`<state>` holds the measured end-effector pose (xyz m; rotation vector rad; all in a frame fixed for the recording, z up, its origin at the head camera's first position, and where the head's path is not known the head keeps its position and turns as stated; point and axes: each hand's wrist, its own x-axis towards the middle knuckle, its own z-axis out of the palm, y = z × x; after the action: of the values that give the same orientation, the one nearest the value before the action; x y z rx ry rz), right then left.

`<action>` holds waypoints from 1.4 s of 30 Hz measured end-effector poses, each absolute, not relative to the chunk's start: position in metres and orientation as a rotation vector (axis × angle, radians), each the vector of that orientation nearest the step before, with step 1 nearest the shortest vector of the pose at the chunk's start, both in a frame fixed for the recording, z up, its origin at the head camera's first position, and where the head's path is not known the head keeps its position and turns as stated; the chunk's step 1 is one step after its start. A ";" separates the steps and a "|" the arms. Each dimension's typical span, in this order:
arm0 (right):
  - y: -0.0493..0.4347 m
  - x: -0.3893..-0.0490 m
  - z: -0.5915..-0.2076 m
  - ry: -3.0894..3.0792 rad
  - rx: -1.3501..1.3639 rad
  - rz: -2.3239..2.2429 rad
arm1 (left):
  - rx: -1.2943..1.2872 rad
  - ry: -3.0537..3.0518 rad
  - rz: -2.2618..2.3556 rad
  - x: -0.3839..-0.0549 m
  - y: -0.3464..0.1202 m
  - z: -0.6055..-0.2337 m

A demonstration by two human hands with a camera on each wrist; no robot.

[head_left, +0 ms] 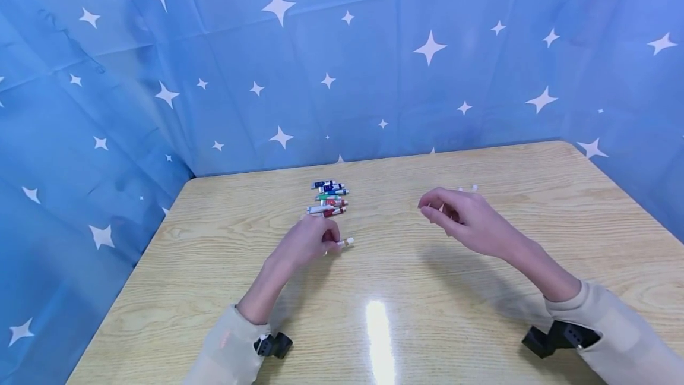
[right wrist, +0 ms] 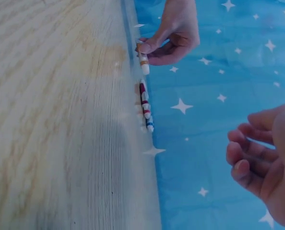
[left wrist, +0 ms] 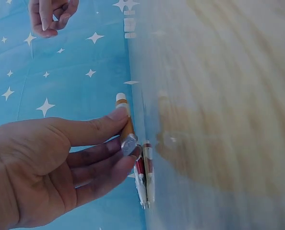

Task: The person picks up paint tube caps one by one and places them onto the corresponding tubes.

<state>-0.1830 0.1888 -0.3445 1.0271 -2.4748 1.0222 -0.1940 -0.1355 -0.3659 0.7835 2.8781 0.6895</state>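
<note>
Your left hand (head_left: 307,239) is pinching that white-capped, orange-brown tube (head_left: 346,242), right by the row of tubes (head_left: 334,202) on the desk (head_left: 411,290). Your right hand (head_left: 469,220) is hovering, fingers loosely curled.

Head cam: worn on head, looks fwd + down over table (head_left: 214,290) to cloth (head_left: 347,64) behind; widest, farthest view, L hand (head_left: 303,241) + R hand (head_left: 472,223) mid-height
L wrist cam (head_left: 275,346): close-up from L wrist, looks along L hand to tube (left wrist: 127,128); turned sideways, so table fills R of pic, cloth L; R hand farther off, top L
R wrist cam (head_left: 569,334): at R wrist, turned sideways other way, table L, cloth R; R hand near, low R; L hand farther, up top
Shared, all 3: both hands, tube, part of pile (head_left: 332,195), table, cloth
</note>
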 end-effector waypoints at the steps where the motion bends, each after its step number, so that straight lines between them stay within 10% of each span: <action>1: 0.189 -0.183 -0.344 -2.478 1.025 1.025 | 0.780 2.870 0.682 -0.194 -0.136 -0.366; 42: 0.210 -0.192 -0.334 -2.570 0.901 0.999 | 0.646 3.094 0.686 -0.205 -0.141 -0.353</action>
<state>-0.1923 0.2095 -0.3337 0.9014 -2.5697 0.9993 -0.2049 -0.1410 -0.3525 0.6460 3.0940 0.6865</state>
